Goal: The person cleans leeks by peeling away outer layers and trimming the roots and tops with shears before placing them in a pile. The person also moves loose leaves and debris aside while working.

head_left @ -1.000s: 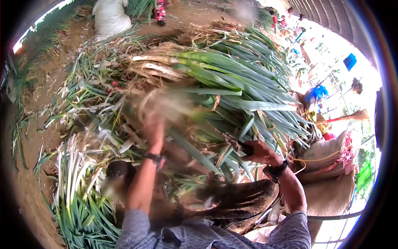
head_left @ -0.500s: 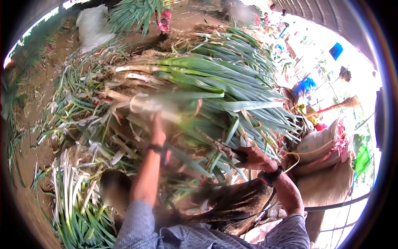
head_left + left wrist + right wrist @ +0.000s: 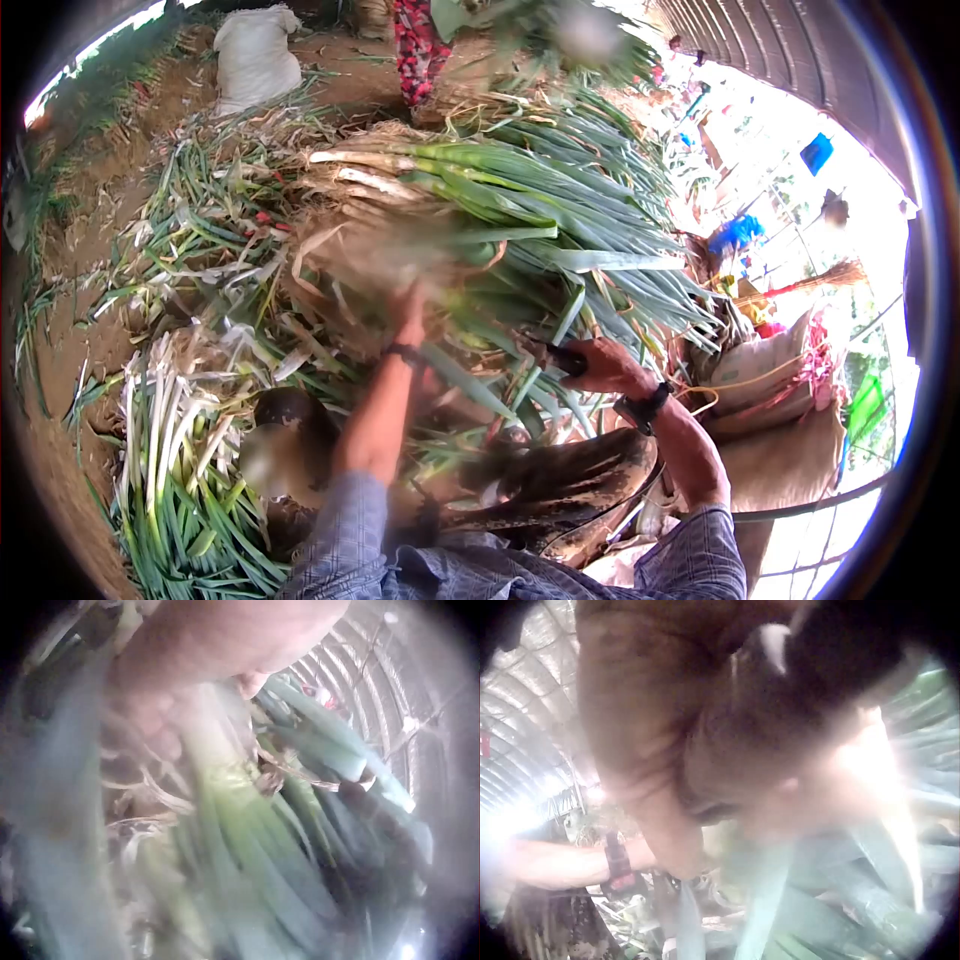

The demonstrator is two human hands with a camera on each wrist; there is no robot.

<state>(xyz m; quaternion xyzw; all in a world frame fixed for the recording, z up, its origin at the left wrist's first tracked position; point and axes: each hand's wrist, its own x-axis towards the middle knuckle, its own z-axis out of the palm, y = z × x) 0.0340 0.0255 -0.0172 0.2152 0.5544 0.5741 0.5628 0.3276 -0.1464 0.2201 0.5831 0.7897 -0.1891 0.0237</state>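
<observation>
My left hand point(image 3: 408, 305) grips the pale stem of a leek point(image 3: 214, 735); in the left wrist view its green leaves fan out below the fingers. A blur covers the leek's root end in the head view. In my right hand point(image 3: 605, 366) is the black handle point(image 3: 568, 360) of a knife, its blade end pointing left toward the leek leaves. The right wrist view shows the right hand point(image 3: 649, 720) close up above leaves. A large pile of leeks point(image 3: 560, 200) lies just beyond both hands, roots to the left and leaves to the right.
Trimmed leeks point(image 3: 165, 450) are stacked at lower left, near scattered leaf scraps point(image 3: 190, 240). Sacks point(image 3: 770, 400) stand at the right beside a broom point(image 3: 820, 280). A white sack point(image 3: 255, 60) and a person in patterned red clothing point(image 3: 420, 50) are at the back.
My left hand has shifted a little to the right with the leek. The right hand keeps hold of the knife, nearly in place. At the back, the person with a green bundle has moved right.
</observation>
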